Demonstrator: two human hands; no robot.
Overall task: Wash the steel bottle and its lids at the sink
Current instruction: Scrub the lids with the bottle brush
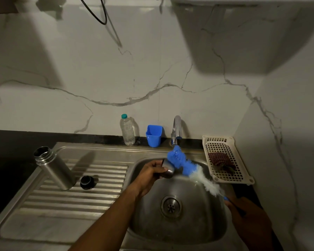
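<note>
Over the sink (203, 225), left fingers (157, 163) half cover a lid (168, 170).

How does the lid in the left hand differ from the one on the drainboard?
The steel lid is shiny metal; the black lid is dark. The steel lid is gripped by the left hand over the sink against the brush; the black lid rests untouched on the drainboard. Both are off the steel bottle.
</note>
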